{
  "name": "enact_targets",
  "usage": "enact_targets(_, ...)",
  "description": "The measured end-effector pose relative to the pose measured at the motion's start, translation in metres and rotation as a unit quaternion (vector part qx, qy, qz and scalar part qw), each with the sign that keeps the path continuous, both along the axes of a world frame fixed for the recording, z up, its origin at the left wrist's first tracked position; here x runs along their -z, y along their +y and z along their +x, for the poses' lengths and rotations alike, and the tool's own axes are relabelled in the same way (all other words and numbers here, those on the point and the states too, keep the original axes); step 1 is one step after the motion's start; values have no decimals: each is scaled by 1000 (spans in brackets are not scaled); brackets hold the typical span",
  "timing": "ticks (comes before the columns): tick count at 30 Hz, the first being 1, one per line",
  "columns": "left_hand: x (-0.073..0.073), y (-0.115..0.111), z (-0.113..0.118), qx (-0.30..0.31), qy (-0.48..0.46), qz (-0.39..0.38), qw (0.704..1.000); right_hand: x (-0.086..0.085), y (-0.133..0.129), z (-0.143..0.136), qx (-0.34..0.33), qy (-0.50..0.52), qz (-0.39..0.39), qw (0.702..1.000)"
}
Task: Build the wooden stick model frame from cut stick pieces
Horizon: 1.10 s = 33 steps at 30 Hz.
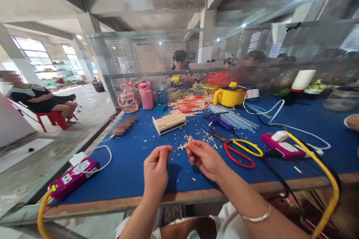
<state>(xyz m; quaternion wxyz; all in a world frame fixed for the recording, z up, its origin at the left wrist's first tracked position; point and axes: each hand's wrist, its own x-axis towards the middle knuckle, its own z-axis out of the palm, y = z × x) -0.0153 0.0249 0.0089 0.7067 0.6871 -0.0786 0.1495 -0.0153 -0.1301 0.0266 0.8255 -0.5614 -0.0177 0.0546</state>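
Over the near middle of the blue table, my right hand (200,154) pinches a small pale wooden piece (182,147) that looks like crossed sticks. My left hand (157,164) is closed just left of it, thumb against fingers; whatever is between its fingertips is too small to make out. A gap separates the two hands. Beyond them stands a little wooden frame (169,121) made of thin sticks. Scissors (238,149) with red and yellow handles lie right of my right hand. Behind these is a blue glue gun (221,122).
Stick scraps (204,134) litter the table (126,179). Farther back are red-tipped sticks (190,104), clear glue sticks (235,117), a yellow pot (231,95) and a pink bottle (146,95). Power strips (74,179) with cables flank both sides. People sit behind the mesh and at left.
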Motion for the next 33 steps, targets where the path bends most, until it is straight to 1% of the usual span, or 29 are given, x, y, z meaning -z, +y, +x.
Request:
enact_targets(1,2,0,-1,-18,7,-11,1000,2,0,-2,5,14,11,1000)
enact_targets(2,4,-1,-2,-21,13,-15,1000,4,1,-5,6,26,18,999)
enact_targets(5,8,-8,-5,15,8,-16,1000,9,9,-12,0,50,24,998)
enact_targets(9,8,-20,-11,62,-23,-17,998,15,23,-21,8,50,4,999)
enact_targets(11,8,-23,-13,68,-25,-9,997,18,26,-24,20,33,-39,998)
enact_targets(13,9,-22,-14,68,-4,-8,998,20,27,-28,26,9,-115,993)
enact_targets(15,12,-20,-14,69,30,-3,997,20,25,-31,46,-17,-183,982)
enact_targets(18,13,-18,-10,74,77,22,994,16,16,-30,100,-58,-209,971)
enact_targets(20,10,-16,-6,82,96,47,991,9,8,-26,88,-81,-227,967)
enact_targets(23,0,-12,1,97,101,96,985,-3,-3,-18,19,-97,-260,961)
enact_targets(27,-13,-6,8,106,59,172,978,-15,-9,-6,-46,-82,-215,972)
enact_targets(29,-17,-1,15,103,21,223,969,-18,-11,4,-50,-92,-207,973)
enact_targets(31,-21,6,28,79,-18,264,961,-20,-14,19,-37,-102,-210,972)
enact_targets(33,-27,17,50,13,-41,269,962,-21,-17,41,-29,-96,-214,972)
